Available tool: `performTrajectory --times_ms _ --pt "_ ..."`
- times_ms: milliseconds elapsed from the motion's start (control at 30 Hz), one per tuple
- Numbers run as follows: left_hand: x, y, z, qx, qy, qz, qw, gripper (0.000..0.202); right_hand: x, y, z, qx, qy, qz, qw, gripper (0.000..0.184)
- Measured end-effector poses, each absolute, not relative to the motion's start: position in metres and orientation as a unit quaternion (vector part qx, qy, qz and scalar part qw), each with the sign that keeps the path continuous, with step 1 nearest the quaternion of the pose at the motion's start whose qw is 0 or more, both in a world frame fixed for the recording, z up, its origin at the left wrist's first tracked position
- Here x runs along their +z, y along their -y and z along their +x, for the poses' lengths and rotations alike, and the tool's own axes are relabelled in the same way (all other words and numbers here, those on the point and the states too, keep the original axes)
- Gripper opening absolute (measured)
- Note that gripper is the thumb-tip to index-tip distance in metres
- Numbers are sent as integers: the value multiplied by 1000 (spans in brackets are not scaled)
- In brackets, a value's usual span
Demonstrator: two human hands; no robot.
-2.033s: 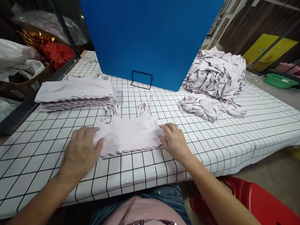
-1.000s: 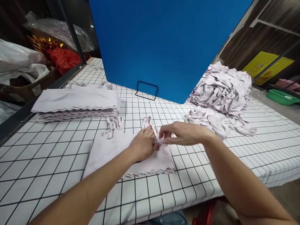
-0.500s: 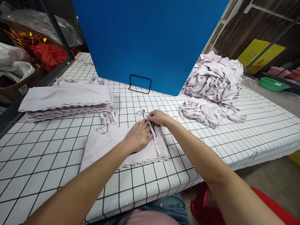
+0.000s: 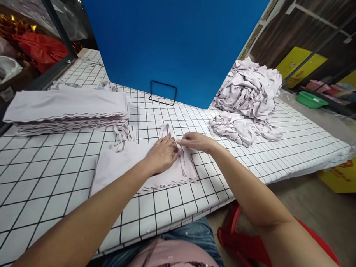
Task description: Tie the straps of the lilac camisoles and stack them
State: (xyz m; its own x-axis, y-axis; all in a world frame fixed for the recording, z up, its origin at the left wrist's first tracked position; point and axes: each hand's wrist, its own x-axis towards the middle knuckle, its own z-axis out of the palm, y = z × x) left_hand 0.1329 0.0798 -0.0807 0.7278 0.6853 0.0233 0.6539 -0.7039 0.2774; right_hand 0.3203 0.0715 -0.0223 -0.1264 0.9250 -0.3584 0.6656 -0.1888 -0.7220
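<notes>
A flat stack of pale lilac garments with thin straps [image 4: 120,166] lies on the table before me. My left hand [image 4: 162,154] rests on its right half, palm down, fingers stretched out over the cloth. Close beside those fingertips, my right hand [image 4: 196,142] has thumb and forefinger pinched together at the upper end of a narrow strap [image 4: 183,164]. That strap runs down toward the stack's lower right corner. More straps bunch in loops at the stack's upper left. What lies under my left palm is hidden.
A thicker folded garment stack [image 4: 66,106] sits at the left. Heaped matching garments [image 4: 249,90] lie at the right, with a smaller crumpled pile [image 4: 233,127] in front. A large blue panel [image 4: 169,44] and a black wire frame [image 4: 164,93] stand behind. A red stool [image 4: 243,244] is below.
The view has shifted slightly. My right hand has drawn a little to the right, away from the left fingertips. My left hand stays on the stack.
</notes>
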Motion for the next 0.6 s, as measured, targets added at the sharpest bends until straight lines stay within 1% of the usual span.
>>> performTrajectory --times_ms 67,200,300,467,533,600 --pt "-80 -79 133 60 -367 920 123 52 -30 -70 318 444 625 -631 120 34" --pt "-77 -78 132 87 -355 923 120 52 -32 -61 313 532 614 -552 188 32" --pt "-77 -79 131 89 -343 927 122 54 -21 -42 317 588 626 -475 190 26" --pt "-80 -80 134 64 -359 922 127 58 -2 -7 337 595 672 -416 150 31" --pt "-80 -80 134 56 -363 922 126 59 1 -2 345 580 678 -422 161 37" --pt "-81 -81 134 53 -368 919 131 59 4 -6 349 555 672 -449 200 45"
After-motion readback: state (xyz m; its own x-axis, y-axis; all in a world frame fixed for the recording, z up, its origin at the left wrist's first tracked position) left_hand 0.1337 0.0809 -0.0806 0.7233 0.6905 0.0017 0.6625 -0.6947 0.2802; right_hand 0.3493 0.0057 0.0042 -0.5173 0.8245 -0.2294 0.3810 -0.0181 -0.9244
